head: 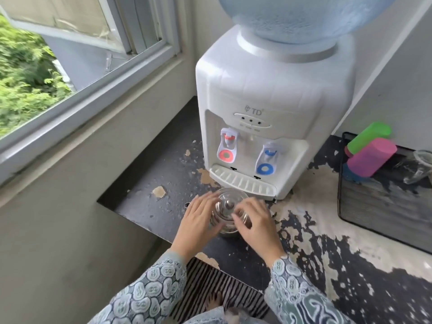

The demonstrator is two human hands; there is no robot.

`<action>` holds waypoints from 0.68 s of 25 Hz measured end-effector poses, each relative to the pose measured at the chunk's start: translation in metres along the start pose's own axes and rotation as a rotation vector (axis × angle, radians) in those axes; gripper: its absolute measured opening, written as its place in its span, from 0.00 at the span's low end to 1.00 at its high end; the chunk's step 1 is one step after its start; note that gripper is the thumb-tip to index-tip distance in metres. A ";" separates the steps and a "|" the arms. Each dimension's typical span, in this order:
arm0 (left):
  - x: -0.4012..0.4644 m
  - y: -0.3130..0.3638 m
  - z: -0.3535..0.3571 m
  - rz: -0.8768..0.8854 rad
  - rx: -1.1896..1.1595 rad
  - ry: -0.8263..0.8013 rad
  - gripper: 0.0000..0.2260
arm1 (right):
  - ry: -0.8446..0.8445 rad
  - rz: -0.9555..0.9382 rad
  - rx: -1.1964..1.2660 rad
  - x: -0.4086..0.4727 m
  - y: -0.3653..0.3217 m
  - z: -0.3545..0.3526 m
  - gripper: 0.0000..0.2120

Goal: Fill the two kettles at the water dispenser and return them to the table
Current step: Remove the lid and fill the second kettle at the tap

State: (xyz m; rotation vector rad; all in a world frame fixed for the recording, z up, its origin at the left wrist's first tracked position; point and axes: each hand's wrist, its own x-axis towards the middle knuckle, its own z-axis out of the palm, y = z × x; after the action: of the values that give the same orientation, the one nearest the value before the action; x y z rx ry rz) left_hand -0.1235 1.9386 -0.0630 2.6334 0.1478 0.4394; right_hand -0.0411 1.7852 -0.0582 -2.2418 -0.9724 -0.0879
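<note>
Dispenser far and centre, white, blue bottle on top, red tap left, blue tap right, drip tray below. Worn counter underneath, paint flaking. Mesh tray at right with coloured cups. Kettle near the drip tray, just in front of it, small, shiny steel, lid with knob on. Left hand curled round the kettle's left side; right hand curled at its right, fingertips near the lid, exact grip blurred. Likely stiff, light while empty, slippery on polished metal, heavier once filled. Best taken by handle, not visible here.
</note>
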 end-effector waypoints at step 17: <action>0.027 0.013 0.026 -0.171 0.431 -0.212 0.40 | -0.413 0.029 -0.381 0.054 -0.003 0.015 0.17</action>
State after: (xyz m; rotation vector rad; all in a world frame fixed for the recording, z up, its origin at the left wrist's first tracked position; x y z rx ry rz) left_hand -0.0896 1.9212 -0.0715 3.0313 0.4373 0.0715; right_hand -0.0069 1.8293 -0.0505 -2.6885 -1.2192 0.2318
